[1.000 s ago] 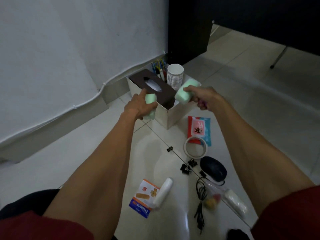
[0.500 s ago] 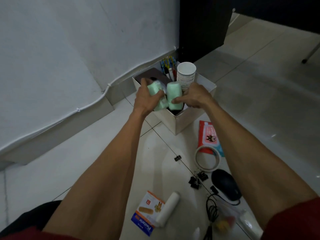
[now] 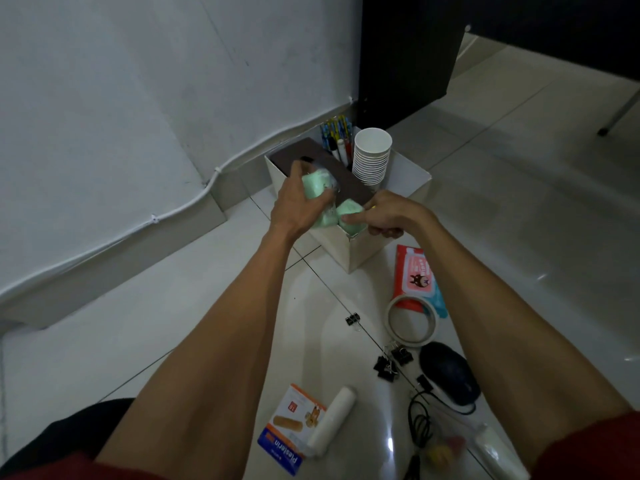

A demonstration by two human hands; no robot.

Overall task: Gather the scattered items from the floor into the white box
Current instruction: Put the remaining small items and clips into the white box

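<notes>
The white box (image 3: 367,247) stands on the floor by the wall, holding a brown tissue box (image 3: 346,181), stacked paper cups (image 3: 372,157) and pens (image 3: 336,133). My left hand (image 3: 298,202) grips a pale green pack (image 3: 317,183) above the box's near corner. My right hand (image 3: 388,214) presses a second green pack (image 3: 349,216) down into that corner with its fingertips. On the floor lie a wipes packet (image 3: 415,275), tape roll (image 3: 412,320), binder clips (image 3: 393,362), black mouse (image 3: 450,372), plaster box (image 3: 294,427) and white roll (image 3: 332,424).
A wall with a white cable (image 3: 180,209) runs along the left. Behind the box stands a dark cabinet (image 3: 405,57). A black cord (image 3: 419,420) and a clear bag (image 3: 467,445) with small items lie at the lower right. Bare tiles spread to the right.
Both hands came together over the box's near corner. The right hand's green pack went down into the box, and the left hand's pack hangs just above it.
</notes>
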